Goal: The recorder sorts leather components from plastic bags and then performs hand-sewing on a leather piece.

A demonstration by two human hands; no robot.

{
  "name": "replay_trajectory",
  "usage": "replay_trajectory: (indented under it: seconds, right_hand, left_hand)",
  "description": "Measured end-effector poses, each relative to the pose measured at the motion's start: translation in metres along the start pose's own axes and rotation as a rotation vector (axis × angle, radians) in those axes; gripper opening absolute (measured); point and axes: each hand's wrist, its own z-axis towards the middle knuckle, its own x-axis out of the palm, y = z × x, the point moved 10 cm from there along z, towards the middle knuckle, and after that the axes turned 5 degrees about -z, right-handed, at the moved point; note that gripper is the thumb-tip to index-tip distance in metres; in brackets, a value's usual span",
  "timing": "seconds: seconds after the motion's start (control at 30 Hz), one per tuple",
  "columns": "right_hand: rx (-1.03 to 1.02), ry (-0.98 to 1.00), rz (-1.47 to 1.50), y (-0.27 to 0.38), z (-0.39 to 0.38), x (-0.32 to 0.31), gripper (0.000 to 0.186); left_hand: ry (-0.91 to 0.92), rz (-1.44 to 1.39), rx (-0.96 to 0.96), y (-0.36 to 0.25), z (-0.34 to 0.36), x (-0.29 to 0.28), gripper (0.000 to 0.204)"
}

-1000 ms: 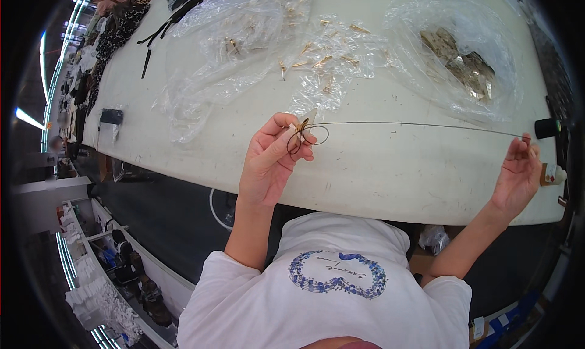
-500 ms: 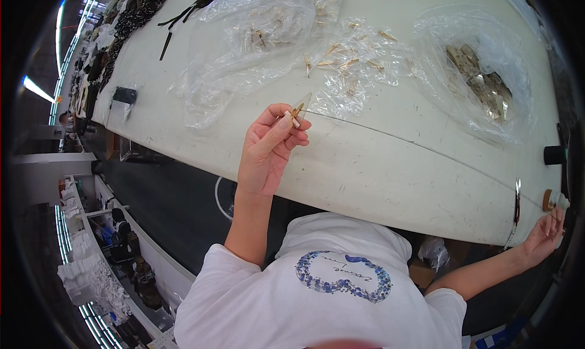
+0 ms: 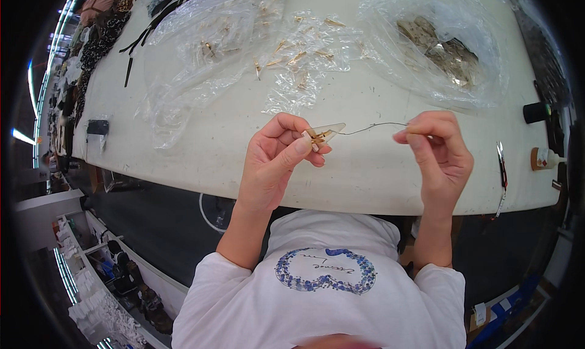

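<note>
Over the near part of the table (image 3: 359, 184), my left hand (image 3: 271, 154) pinches a small gold metal piece between thumb and fingers. A see-through triangular plate (image 3: 331, 129) juts from the gold piece (image 3: 317, 140) toward the right. From the plate's tip a thin dark thread (image 3: 373, 126) runs slackly to my right hand (image 3: 443, 157). The thumb and forefinger of that hand are closed on the thread. My fingers partly cover the gold piece, so its exact kind cannot be made out.
Clear plastic bags (image 3: 283, 96) with several gold pieces lie beyond my hands. A larger bag holds greyish-brown packets (image 3: 436, 51). At right lie scissors (image 3: 501, 166), a small bottle (image 3: 542, 159) and a black spool (image 3: 536, 112). Dark cloth (image 3: 100, 44) is heaped far left.
My right hand has come from the far right edge back toward my left hand. The thread, stretched taut across the table before, now hangs short and slack. My view has shifted right.
</note>
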Motion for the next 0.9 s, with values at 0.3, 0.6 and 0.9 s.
replay_trajectory:
  seconds: [0.3, 0.6, 0.9]
  right_hand:
    - [0.103, 0.126, 0.073, 0.001, -0.002, 0.061, 0.022]
    - [-0.009, 0.176, -0.043, 0.010, -0.005, 0.067, 0.026]
    - [-0.013, 0.182, -0.079, 0.008, -0.006, 0.067, 0.025]
  left_hand:
    - [0.050, 0.059, 0.028, -0.004, -0.006, 0.014, 0.014]
    - [0.085, 0.023, 0.001, 0.000, -0.008, 0.016, 0.013]
    - [0.093, 0.014, -0.032, 0.006, -0.009, 0.016, 0.014]
